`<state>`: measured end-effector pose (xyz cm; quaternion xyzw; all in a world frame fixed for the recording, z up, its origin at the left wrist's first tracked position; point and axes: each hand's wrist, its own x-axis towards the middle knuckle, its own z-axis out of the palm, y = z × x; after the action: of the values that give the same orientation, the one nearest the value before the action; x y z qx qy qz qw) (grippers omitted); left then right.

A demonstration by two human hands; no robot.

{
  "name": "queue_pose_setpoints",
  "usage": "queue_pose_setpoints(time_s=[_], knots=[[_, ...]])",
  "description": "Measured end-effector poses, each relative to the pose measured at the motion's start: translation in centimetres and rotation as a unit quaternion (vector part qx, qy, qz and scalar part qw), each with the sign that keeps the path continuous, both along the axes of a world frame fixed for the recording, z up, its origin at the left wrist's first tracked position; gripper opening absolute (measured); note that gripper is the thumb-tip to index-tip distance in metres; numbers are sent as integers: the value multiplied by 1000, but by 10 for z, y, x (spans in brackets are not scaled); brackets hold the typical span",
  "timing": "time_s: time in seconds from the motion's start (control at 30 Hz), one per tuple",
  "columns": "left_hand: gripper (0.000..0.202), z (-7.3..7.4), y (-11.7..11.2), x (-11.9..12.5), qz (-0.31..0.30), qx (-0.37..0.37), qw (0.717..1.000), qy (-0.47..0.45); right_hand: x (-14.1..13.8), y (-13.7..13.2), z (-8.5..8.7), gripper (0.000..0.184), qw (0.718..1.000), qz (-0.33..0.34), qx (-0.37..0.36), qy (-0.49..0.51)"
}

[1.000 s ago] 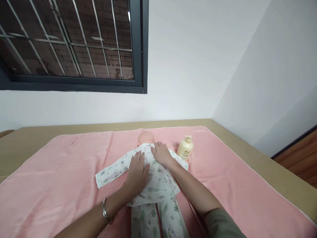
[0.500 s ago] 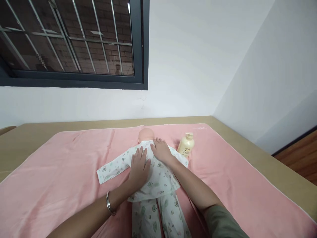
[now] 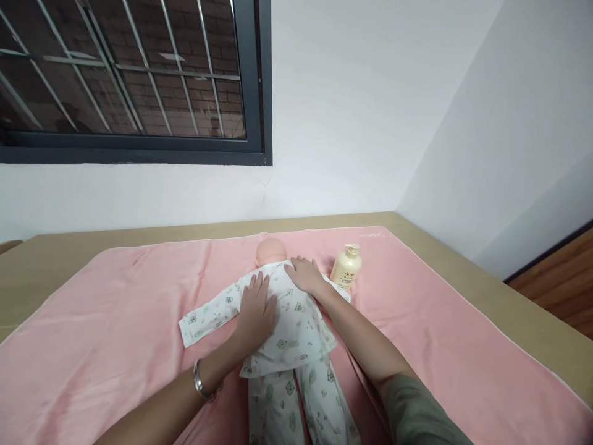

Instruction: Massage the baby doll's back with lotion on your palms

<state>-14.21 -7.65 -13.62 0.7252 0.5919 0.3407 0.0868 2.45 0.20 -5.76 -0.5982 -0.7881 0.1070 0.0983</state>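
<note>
A baby doll lies stretched out on a pink blanket (image 3: 134, 303), its bald head (image 3: 271, 251) at the far end. It wears a white printed top (image 3: 294, 346) and matching trousers (image 3: 275, 402). My left hand (image 3: 256, 311) rests flat on the left part of the top, fingers extended, a silver bangle on the wrist. Higher up, my right hand (image 3: 306, 276) lies on the right shoulder area with its fingers stretched out. Beyond that hand, a cream pump bottle (image 3: 346, 266) stands by the doll's right-hand sleeve, which my forearm partly covers.
The blanket covers much of a light wooden tabletop (image 3: 440, 256), whose border shows around it. A white wall (image 3: 333, 123) and a dark-framed barred window (image 3: 257, 86) rise behind. Brown wood panelling (image 3: 556, 272) is at the far right.
My hands have spread slightly apart on the doll's top, the left one moving a little left and the right one outward. The whole view has shifted slightly; the bottle and doll stay in place.
</note>
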Motion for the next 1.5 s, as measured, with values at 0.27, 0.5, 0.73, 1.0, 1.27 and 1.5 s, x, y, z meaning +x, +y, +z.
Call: queue_pose_setpoints(time_s=[0.27,0.5,0.73,1.0,1.27,1.5], knots=[[44,34,36,-1,-5,12,999,-38,-18,-44,1,52,989,122,79,-22],[43,20,46,7,35,43,998,-28,-21,-29,-7,54,996,67,61,16],[46,17,48,0,33,41,998,-24,-34,-53,-18,53,989,92,114,-20],[51,18,4,19,14,38,998,43,-21,-12,-4,49,997,52,43,22],[50,20,28,-1,-7,32,999,6,-36,-41,-16,51,994,70,85,-27],[54,19,13,5,0,47,997,60,-19,-19,0,48,999,24,26,2]])
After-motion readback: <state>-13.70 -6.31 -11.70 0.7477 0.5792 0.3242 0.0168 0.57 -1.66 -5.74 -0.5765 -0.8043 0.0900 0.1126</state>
